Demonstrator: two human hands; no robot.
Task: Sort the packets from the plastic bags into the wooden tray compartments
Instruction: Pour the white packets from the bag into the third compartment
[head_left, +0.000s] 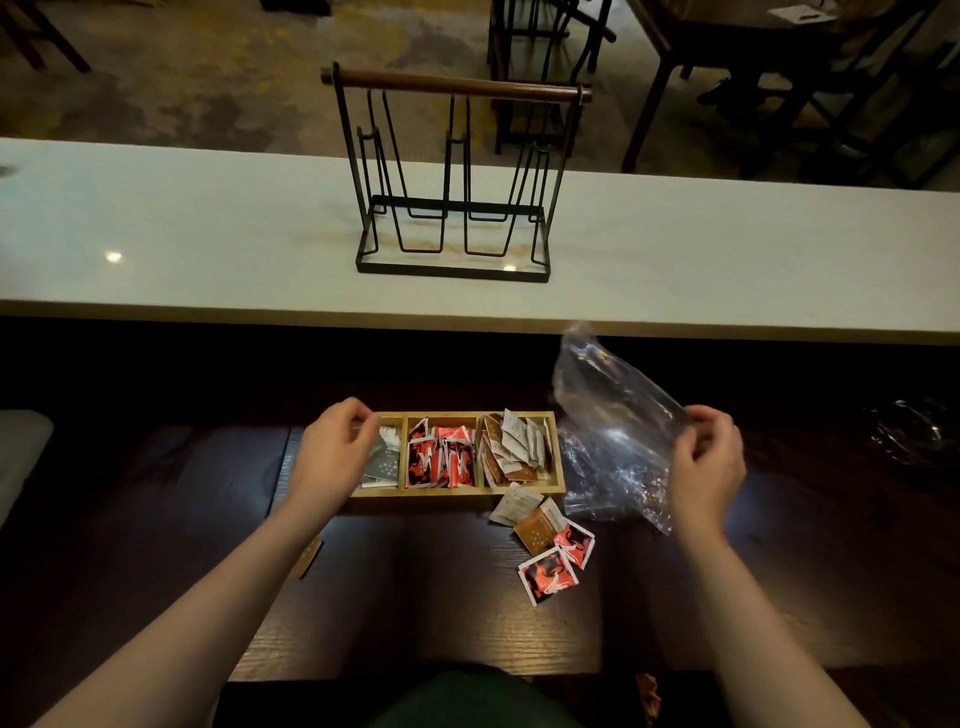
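Dim room, dark wooden worktop (467, 623) in the near field, a pale counter beyond it carrying a black wire rack (452, 208). We find the wooden tray (457, 491) at the middle of the worktop with three compartments. Its left one holds grey packets (385, 462), the middle one red-and-black packets (441, 457), the right one brown and white packets (514, 447).

Our right hand (706, 457) pinches a clear plastic bag (613, 431), lifted just right of the tray; the bag looks empty, though glare on the film keeps us from being certain. Our left hand (337, 447) sits at the tray's left end, fingers curled over the grey packets; we cannot tell whether it grips one or only touches them.

Four loose packets (545, 545) lie on the worktop just near of the tray's right corner: one white, one brown, two red-and-black. Another dark bag (909, 431) lies well apart at far right.

We judge the sorting mostly done and the present step to be clearing the emptied bag. Next, the bag needs setting aside, then each loose packet goes to its matching compartment: the red pair to the middle, the brown and white ones to the right.
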